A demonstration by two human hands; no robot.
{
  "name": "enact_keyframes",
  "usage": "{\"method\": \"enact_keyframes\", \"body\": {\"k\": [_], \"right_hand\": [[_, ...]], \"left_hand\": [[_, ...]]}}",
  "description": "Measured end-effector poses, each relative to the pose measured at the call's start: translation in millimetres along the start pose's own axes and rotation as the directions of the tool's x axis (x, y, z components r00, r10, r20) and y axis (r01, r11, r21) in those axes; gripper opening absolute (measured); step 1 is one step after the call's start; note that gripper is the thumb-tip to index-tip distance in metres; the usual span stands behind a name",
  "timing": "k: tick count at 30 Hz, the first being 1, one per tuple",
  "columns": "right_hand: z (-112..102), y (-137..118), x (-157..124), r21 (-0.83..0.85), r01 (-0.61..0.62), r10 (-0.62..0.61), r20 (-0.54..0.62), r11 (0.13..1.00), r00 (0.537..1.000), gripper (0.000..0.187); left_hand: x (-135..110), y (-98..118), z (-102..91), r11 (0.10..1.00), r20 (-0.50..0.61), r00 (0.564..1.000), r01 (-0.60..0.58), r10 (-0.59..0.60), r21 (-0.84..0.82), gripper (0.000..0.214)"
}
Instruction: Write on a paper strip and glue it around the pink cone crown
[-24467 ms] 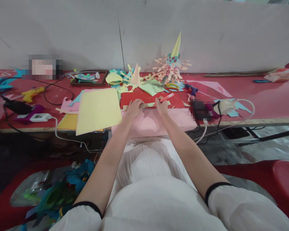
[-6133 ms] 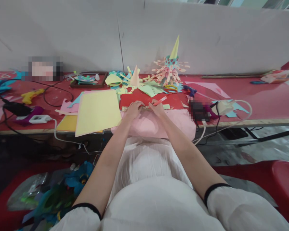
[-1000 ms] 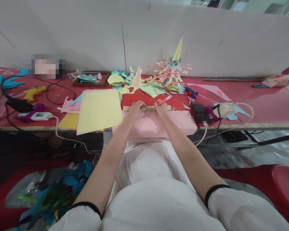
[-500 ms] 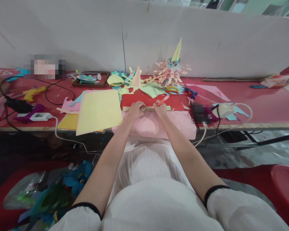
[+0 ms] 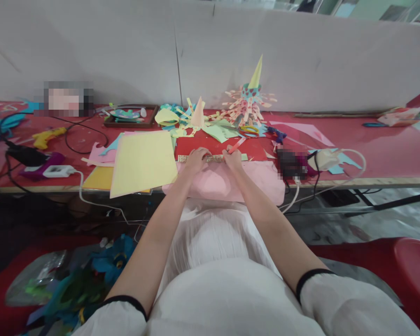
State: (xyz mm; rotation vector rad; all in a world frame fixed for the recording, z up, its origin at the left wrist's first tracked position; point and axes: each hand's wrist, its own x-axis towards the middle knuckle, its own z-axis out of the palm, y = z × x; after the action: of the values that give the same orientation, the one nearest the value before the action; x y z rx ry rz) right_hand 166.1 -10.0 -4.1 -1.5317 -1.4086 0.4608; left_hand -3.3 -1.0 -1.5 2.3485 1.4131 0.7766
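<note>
My left hand (image 5: 196, 158) rests with curled fingers on a narrow patterned strip (image 5: 182, 158), holding it against the red sheet (image 5: 191, 144). I cannot tell whether the strip is paper or a ruler. Just right of it, my right hand (image 5: 233, 157) grips a pink pen (image 5: 237, 145), tilted up to the right, at the strip. The pen's tip is hidden by the fingers. A pale end of the strip shows beyond my right hand. Pink paper (image 5: 262, 179) lies under my wrists and hangs over the table edge.
Yellow sheets (image 5: 143, 163) lie to the left. Behind the hands stand paper cones (image 5: 198, 114) with fringed strips, yellow scissors (image 5: 249, 130) and a dark tray (image 5: 126, 123). Yellow glue gun (image 5: 49, 137), cables and chargers (image 5: 327, 160) lie on the red table (image 5: 388, 149).
At the far left, another person's arm has drawn back toward the picture's edge, uncovering blue pieces. My hands, the pen and the strip show hardly any movement.
</note>
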Motion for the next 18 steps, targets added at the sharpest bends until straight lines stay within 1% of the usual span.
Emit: {"method": "enact_keyframes", "body": {"k": [13, 18], "right_hand": [[-1.0, -1.5, 0.5, 0.002, -0.011, 0.011, -0.023, 1.0, 1.0, 0.03], [-1.2, -0.6, 0.7, 0.03, -0.028, 0.029, -0.034, 0.999, 0.999, 0.029]], "left_hand": [[0.1, 1.6, -0.4, 1.0, 0.001, 1.0, -0.003, 0.003, 0.002, 0.024], [-1.2, 2.9, -1.5, 1.0, 0.01, 1.0, -0.005, 0.005, 0.015, 0.025]]}}
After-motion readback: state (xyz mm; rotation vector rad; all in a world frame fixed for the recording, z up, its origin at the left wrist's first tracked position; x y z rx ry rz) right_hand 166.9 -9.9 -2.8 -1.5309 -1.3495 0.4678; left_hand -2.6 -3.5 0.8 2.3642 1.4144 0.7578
